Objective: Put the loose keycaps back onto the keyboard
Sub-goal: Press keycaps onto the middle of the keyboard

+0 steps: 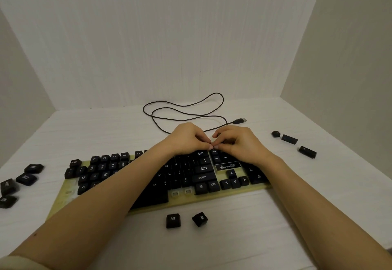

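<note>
Alt keycap (pixel 173 220) on white tabletop (pixel 233 238) | both hands' fingers curled at keyboard (pixel 182 200) top; grip unclear | white walls

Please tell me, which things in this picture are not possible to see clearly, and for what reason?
Head view only:
- Whether a keycap sits between the fingertips of the left hand and right hand: the fingers cover it.
- Middle of the keyboard: both forearms cross it.
- Legends on the four loose keycaps at the left: blurred; the nearest lie at the frame edge.
- Three keycaps at the right: too small to read.
</note>
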